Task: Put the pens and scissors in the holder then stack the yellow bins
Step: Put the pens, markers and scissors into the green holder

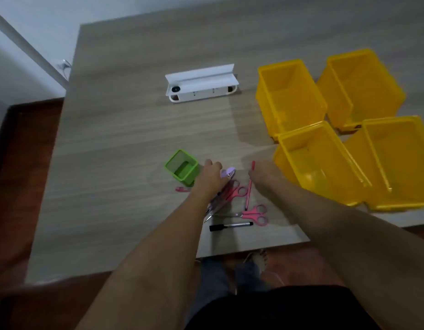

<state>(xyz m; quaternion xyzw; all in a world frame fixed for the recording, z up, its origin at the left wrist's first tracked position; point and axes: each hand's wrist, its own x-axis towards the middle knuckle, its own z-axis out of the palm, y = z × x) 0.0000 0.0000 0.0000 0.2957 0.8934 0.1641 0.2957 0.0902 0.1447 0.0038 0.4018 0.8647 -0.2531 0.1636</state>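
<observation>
Two hands: left hand (212, 173) grasps a scissors bundle (224, 195) lying diagonally; right hand (263, 173) pinches an upright red pen (253, 166).

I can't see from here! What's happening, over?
Left hand over scissors. Right hand holds red pen. Green holder empty. Nothing blocking.

You are looking down on a pale wood-grain table (125, 129) that fills most of the view. Dark reddish-brown floor (20, 163) shows at its left and near edges, and a white wall (23, 27) rises beyond the far left corner.
</observation>
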